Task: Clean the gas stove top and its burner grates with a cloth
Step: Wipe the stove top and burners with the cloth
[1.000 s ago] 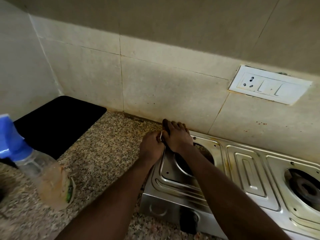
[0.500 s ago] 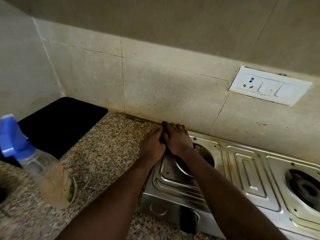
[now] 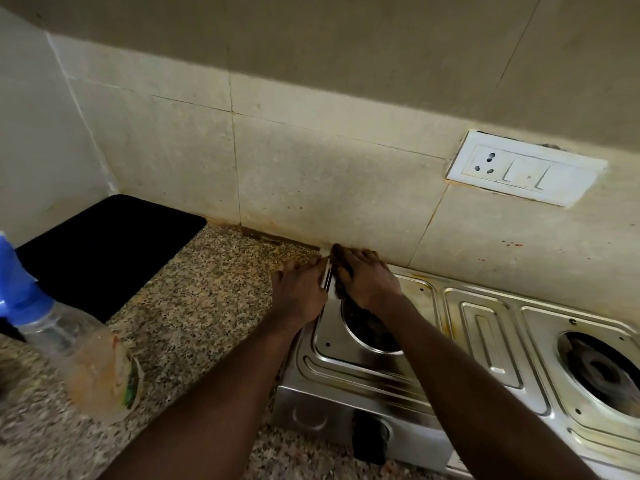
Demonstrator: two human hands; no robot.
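Note:
The steel gas stove (image 3: 485, 341) stands against the tiled wall, with no grates on its top. Its left burner opening (image 3: 367, 330) is partly covered by my right forearm, and the right burner (image 3: 602, 372) is bare. My right hand (image 3: 367, 278) lies flat on the stove's far left corner, pressing on something dark (image 3: 339, 289), apparently the cloth. My left hand (image 3: 299, 289) lies along the stove's left rim with its fingers stretched toward the wall, touching the right hand. A small white scrap (image 3: 324, 251) shows at the fingertips.
A clear spray bottle with a blue head (image 3: 79, 355) stands on the speckled granite counter (image 3: 207, 306) at near left. A black mat (image 3: 104, 247) lies in the far left corner. A white socket plate (image 3: 523, 169) is on the wall. A black knob (image 3: 370, 441) sits on the stove's front.
My left hand has slid forward along the stove's rim until it touches the right hand. The right hand stays pressed on the far left corner.

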